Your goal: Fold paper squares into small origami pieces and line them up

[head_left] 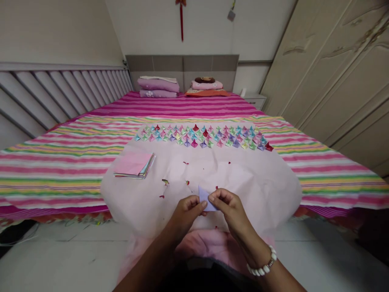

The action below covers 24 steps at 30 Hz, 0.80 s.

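A small sheet of lilac paper, folded to a pointed shape, is held between both hands above the near part of a pale pink sheet. My left hand pinches its left side, thumb on top. My right hand grips the right edge between thumb and fingertips. To the left lies a stack of coloured square paper, pink on top. Rows of small folded paper pieces in many colours line the far side of the pale sheet.
The pale sheet has several torn holes, one hole left of my hands. Under it spreads a striped bedcover. Folded bedding sits by the headboard. A slatted rail borders the left, a wardrobe the right.
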Motion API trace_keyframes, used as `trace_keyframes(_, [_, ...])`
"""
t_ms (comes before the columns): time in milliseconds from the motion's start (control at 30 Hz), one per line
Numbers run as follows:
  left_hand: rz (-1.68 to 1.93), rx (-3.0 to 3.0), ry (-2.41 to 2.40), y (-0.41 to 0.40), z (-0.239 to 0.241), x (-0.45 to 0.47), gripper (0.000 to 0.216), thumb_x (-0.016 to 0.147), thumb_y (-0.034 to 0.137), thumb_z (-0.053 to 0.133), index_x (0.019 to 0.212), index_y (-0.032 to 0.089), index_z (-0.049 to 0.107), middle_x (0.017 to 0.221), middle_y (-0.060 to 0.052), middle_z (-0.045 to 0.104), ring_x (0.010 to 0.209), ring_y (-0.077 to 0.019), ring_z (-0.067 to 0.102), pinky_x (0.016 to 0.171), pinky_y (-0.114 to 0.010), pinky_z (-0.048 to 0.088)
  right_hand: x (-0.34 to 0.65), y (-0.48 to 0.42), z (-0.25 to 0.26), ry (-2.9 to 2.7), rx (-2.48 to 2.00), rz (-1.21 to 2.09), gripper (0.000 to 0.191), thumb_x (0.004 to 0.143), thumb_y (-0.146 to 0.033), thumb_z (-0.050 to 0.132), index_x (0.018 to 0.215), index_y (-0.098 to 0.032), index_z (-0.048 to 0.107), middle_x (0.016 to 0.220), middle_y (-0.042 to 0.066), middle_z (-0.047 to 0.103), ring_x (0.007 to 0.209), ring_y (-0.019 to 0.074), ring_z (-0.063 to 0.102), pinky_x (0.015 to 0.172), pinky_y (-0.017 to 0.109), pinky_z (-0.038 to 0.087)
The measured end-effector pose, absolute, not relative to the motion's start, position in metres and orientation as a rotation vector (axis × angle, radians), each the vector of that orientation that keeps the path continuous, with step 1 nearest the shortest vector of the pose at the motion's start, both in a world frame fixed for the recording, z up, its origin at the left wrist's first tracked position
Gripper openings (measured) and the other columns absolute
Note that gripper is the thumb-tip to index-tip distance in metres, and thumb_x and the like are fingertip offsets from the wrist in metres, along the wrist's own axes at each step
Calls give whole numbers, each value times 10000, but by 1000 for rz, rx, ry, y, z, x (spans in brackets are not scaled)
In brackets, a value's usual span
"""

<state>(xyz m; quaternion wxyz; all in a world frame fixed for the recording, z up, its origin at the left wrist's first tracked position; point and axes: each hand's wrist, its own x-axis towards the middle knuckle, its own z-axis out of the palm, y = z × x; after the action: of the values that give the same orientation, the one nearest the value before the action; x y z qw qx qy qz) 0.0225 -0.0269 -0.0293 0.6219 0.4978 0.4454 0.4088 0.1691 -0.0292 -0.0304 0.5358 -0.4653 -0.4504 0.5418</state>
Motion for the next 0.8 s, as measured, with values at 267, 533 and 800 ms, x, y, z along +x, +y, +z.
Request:
trace_keyframes(267, [1002, 1352, 1111, -27, -33, 19, 264, 773, 372, 614, 621, 162, 562, 573, 32, 516, 575, -116, 466, 563, -233, 353, 168, -28, -32, -1013, -1079, 1396, 277, 639, -407, 787, 660, -168, 648, 582, -19, 586, 542, 111, 469, 539, 250, 347])
trace_keyframes(533, [807, 1374, 968, -28, -27, 14, 255, 749, 358, 643, 612, 157, 568, 549, 38, 495, 543, -100, 429, 538, -225, 319, 171, -24, -26, -990, -1096, 1425, 272, 609, -389, 801, 619, -166, 646, 569, -17, 589, 528, 112, 486, 524, 253, 371])
trace_keyframes(800, [806, 1238, 972, -29, -28, 14, 281, 701, 403, 680, 602, 162, 572, 552, 31, 518, 565, -115, 467, 579, -236, 367, 174, -17, -23, -852, -1089, 1304, 229, 674, -384, 731, 620, -175, 657, 622, 7, 613, 621, 140, 524, 631, 276, 418])
